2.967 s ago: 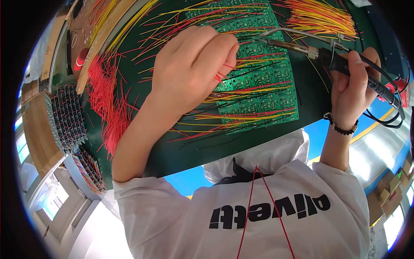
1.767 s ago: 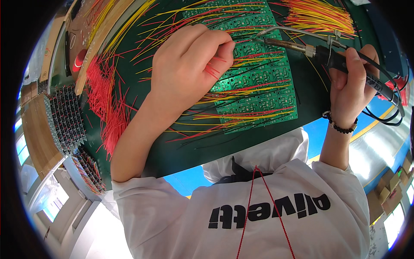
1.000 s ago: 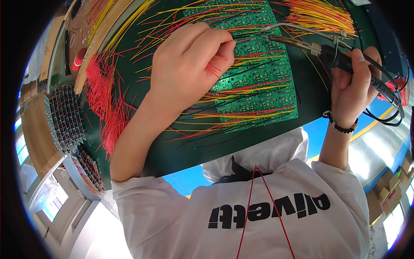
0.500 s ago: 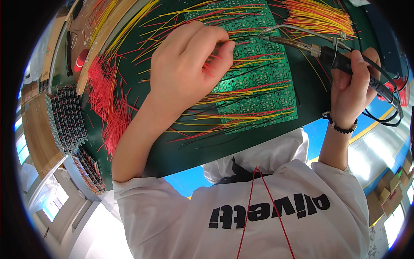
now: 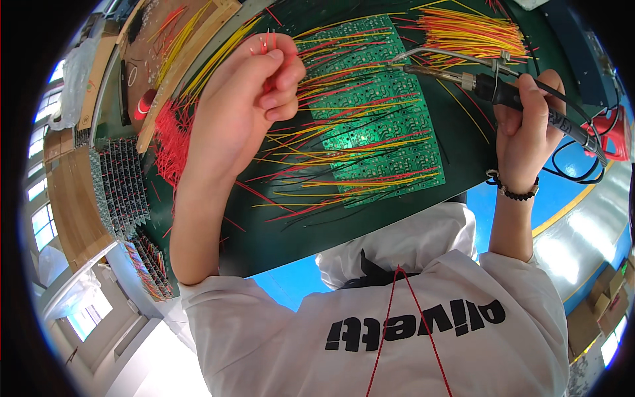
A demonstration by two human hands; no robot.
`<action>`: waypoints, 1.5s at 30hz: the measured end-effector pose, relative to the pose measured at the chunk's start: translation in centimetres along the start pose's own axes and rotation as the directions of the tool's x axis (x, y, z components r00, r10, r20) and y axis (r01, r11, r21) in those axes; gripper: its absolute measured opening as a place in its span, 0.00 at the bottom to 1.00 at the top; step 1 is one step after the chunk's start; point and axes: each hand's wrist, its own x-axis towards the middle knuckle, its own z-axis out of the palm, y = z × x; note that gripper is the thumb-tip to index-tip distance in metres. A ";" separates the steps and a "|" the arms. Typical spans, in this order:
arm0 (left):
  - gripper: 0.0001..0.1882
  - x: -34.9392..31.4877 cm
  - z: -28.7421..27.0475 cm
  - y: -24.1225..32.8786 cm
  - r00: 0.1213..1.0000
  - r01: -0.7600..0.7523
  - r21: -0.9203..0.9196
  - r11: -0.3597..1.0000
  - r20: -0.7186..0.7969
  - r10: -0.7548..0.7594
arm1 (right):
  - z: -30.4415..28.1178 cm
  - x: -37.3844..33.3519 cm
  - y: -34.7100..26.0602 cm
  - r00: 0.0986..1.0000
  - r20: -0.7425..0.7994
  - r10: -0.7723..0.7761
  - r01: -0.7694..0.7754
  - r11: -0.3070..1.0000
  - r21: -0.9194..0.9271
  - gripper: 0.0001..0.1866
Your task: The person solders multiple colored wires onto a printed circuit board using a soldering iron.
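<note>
My left hand (image 5: 241, 102) is raised to the left of the green circuit-board panel (image 5: 409, 83), its fingers closed around short red wires. The pale ends of those wires (image 5: 270, 41) poke out above the thumb; the rest hides in the palm. My right hand (image 5: 529, 135) grips a soldering iron (image 5: 506, 94) by its dark handle. A bent metal tube (image 5: 456, 53) is clamped along the iron, and its end sits with the iron's tip over the panel's upper right. Rows of red, yellow and black wires (image 5: 311, 159) stick out leftward from the panel.
A bundle of red and yellow wires (image 5: 469, 33) lies beyond the iron. Loose red wires (image 5: 173, 139) are heaped at left beside a wooden strip (image 5: 155, 109). Stacked wired boards (image 5: 122, 185) stand further left. A black cable (image 5: 585, 175) hangs at right near a red object (image 5: 615, 135).
My left hand has moved left, away from the panel, and turned so the wire ends point up. My right hand keeps the soldering iron near the same spot on the panel.
</note>
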 end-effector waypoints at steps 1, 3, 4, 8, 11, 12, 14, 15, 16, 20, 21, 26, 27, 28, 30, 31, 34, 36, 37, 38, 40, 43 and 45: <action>0.06 0.0 0.2 0.0 1.000 -0.012 0.060 0.998 0.009 0.011 | -0.3 0.0 0.2 1.000 0.001 -0.005 0.005 1.000 0.011 0.12; 0.07 0.3 0.0 -0.4 0.997 -0.045 0.123 0.991 0.064 0.038 | -0.9 0.0 0.6 0.999 0.035 -0.026 0.021 0.990 0.140 0.10; 0.07 0.3 0.1 -0.4 0.997 -0.051 0.130 0.990 0.067 0.043 | -1.0 0.0 0.6 0.999 0.032 -0.033 0.028 0.989 0.146 0.10; 0.10 0.6 0.6 -0.4 0.997 -0.060 0.233 0.971 0.064 0.046 | -1.1 0.0 0.4 1.000 0.011 -0.010 0.008 0.991 0.131 0.11; 0.08 0.8 1.1 -0.6 0.999 -0.030 0.128 0.991 0.033 0.026 | -1.4 0.0 0.3 1.000 0.011 -0.016 0.015 0.992 0.124 0.11; 0.05 1.0 0.8 -0.7 0.995 -0.046 0.167 0.985 0.098 0.030 | -1.5 0.1 0.3 1.000 0.000 -0.016 0.016 0.994 0.112 0.11; 0.03 1.3 0.8 -0.8 0.986 -0.062 0.203 0.977 0.167 0.028 | -1.8 0.2 0.3 1.000 -0.004 -0.014 0.014 0.995 0.102 0.11; 0.03 1.5 0.9 -0.8 0.987 -0.074 0.262 0.962 0.158 0.032 | -1.9 0.2 0.3 1.000 -0.006 -0.013 0.013 0.996 0.092 0.11; 0.06 1.6 1.1 -0.7 0.988 -0.084 0.320 0.944 0.148 0.038 | -1.9 0.3 0.2 1.000 -0.009 -0.012 0.013 0.996 0.087 0.11; 0.08 1.9 1.6 -0.8 0.989 -0.124 0.535 0.836 0.130 0.064 | -1.4 0.5 0.0 0.999 -0.036 -0.009 0.010 1.000 0.015 0.12; 0.06 2.1 1.6 -1.0 0.986 -0.156 0.556 0.817 0.143 0.091 | -1.4 0.5 0.0 0.999 -0.037 -0.009 0.009 1.000 0.017 0.12; 0.05 2.6 1.7 -1.6 0.990 -0.110 0.410 0.906 0.126 0.063 | -1.7 0.5 0.1 1.000 -0.027 -0.011 0.011 1.000 -0.002 0.11; 0.07 2.6 1.7 -1.5 0.984 -0.164 0.517 0.840 0.147 0.102 | -1.8 0.4 0.2 0.999 -0.032 -0.018 0.017 1.000 -0.013 0.11; 0.09 2.6 1.6 -1.5 0.975 -0.216 0.614 0.759 0.174 0.137 | -1.8 0.4 0.2 0.999 -0.032 -0.015 0.015 1.000 -0.018 0.11; 0.08 2.4 1.6 -1.9 0.963 -0.266 0.627 0.732 0.210 0.171 | -1.7 0.4 0.2 0.999 -0.032 -0.001 0.001 1.000 -0.001 0.11; 0.07 2.3 1.6 -2.0 0.947 -0.319 0.639 0.700 0.250 0.204 | -1.7 0.4 0.2 1.000 -0.029 0.002 -0.002 1.000 -0.004 0.11; 0.07 2.1 1.8 -1.9 0.946 -0.321 0.679 0.661 0.264 0.188 | -1.8 0.5 0.2 0.999 -0.039 -0.004 0.004 1.000 -0.011 0.10; 0.07 2.0 1.6 -1.8 0.944 -0.328 0.665 0.671 0.258 0.207 | -1.7 0.5 0.3 1.000 -0.023 0.001 -0.001 1.000 -0.013 0.09; 0.07 1.9 1.6 -1.8 0.941 -0.339 0.650 0.680 0.253 0.227 | -1.8 0.5 0.3 1.000 -0.024 0.002 -0.003 1.000 -0.012 0.09; 0.07 1.9 1.7 -1.8 0.940 -0.339 0.648 0.682 0.254 0.226 | -1.9 0.5 0.4 1.000 -0.009 -0.004 0.004 1.000 -0.007 0.09; 0.06 1.9 1.8 -1.8 0.943 -0.333 0.671 0.662 0.229 0.242 | -2.0 0.5 0.4 1.000 0.004 -0.011 0.011 1.000 -0.004 0.09; 0.07 1.7 1.9 -2.2 0.935 -0.344 0.753 0.560 0.219 0.280 | -2.0 0.4 0.4 1.000 -0.008 -0.012 0.012 1.000 -0.011 0.09; 0.07 1.4 3.0 -1.9 0.932 -0.336 0.827 0.451 0.220 0.289 | -2.1 0.4 0.3 1.000 -0.028 -0.009 0.009 1.000 -0.022 0.09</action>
